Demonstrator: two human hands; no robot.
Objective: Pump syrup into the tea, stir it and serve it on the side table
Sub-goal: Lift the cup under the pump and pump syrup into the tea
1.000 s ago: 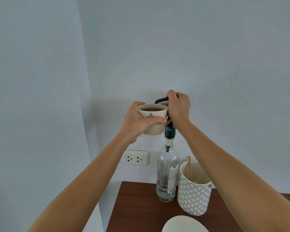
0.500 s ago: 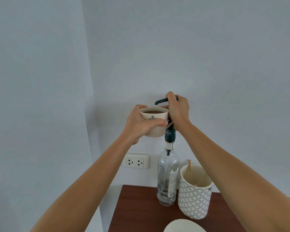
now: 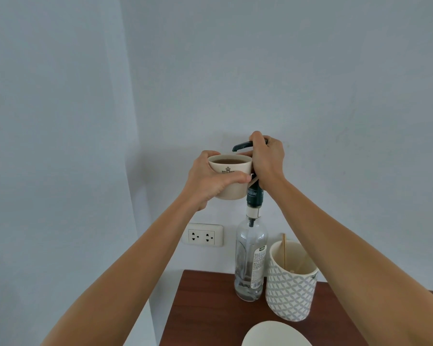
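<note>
My left hand (image 3: 209, 181) grips a cream cup of brown tea (image 3: 231, 168) and holds it in the air beside the bottle's neck. The black pump spout (image 3: 240, 146) reaches over the cup's rim. My right hand (image 3: 266, 161) is closed on top of the pump head. Below it, the clear glass syrup bottle (image 3: 251, 258) stands on the dark wooden table (image 3: 205, 308); only a little liquid shows at its bottom.
A white patterned holder (image 3: 289, 293) with thin wooden sticks stands right of the bottle. The rim of a white dish (image 3: 273, 334) shows at the bottom edge. A wall socket (image 3: 202, 236) sits left of the bottle. The walls meet in a corner at left.
Both hands, the cup and the pump keep their hold and relation. The view has shifted slightly, so the table and the bottle appear a little lower and to the right.
</note>
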